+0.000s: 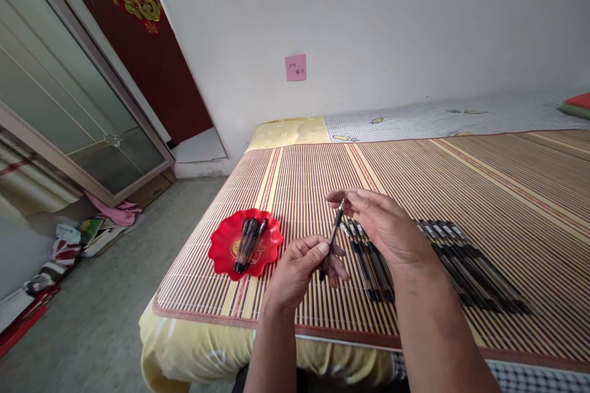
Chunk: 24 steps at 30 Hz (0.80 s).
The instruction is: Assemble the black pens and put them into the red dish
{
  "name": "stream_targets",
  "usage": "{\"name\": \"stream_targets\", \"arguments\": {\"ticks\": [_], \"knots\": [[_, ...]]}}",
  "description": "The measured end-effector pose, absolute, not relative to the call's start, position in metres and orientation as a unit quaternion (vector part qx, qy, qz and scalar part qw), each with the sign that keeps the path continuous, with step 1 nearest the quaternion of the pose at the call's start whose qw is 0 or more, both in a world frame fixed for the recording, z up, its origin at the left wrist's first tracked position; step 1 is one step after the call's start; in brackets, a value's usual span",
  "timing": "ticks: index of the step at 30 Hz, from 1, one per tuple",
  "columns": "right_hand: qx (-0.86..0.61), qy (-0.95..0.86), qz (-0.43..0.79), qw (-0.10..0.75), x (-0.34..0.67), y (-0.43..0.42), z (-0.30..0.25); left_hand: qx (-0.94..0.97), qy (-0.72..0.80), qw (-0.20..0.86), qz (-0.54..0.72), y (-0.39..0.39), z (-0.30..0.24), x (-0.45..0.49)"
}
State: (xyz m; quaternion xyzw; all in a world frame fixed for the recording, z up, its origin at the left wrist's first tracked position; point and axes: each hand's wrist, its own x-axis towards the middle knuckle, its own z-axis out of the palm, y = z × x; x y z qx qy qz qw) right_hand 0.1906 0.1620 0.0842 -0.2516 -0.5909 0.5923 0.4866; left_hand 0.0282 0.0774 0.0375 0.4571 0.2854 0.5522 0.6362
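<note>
A black pen (335, 230) is pinched between the thumb and fingers of my left hand (302, 267), its pointed tip up and leaning right. My right hand (382, 221) is beside the tip, fingers stretched out and slightly curved; whether they touch the pen is hard to see. Left of my hands, a red scalloped plate (219, 245) holds several black pens (250, 242). Partly hidden by my right hand and forearm, a group of dark pens (369, 264) lies on the mat. Farther right is a row of several similar pens (474, 267), side by side.
The striped bamboo mat (304, 178) covers a bed with a yellow patterned sheet (203, 344). A pink note (295, 67) is stuck on the white wall behind. At left are a glass-panelled door (87, 92) and assorted items on the floor (55, 258). Folded cloth (578, 104) lies far right.
</note>
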Motion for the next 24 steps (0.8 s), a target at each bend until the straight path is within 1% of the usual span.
{"name": "stream_targets", "arguments": {"ticks": [3, 7, 15, 24], "knots": [[-0.258, -0.606, 0.587, 0.470, 0.1915, 0.1618, 0.0838, 0.462, 0.286, 0.635, 0.550, 0.0774, 0.0369, 0.0279], [-0.284, -0.591, 0.588, 0.474, 0.1910, 0.1628, 0.0843, 0.464, 0.285, 0.635, 0.547, 0.0765, 0.0363, 0.0288], [-0.256, -0.616, 0.585, 0.461, 0.1924, 0.1625, 0.0834, 0.457, 0.269, 0.641, 0.554, 0.0781, 0.0375, 0.0288], [-0.286, -0.613, 0.554, 0.485, 0.1883, 0.1630, 0.0861, 0.444, 0.323, 0.604, 0.578, 0.0787, 0.0383, 0.0309]]}}
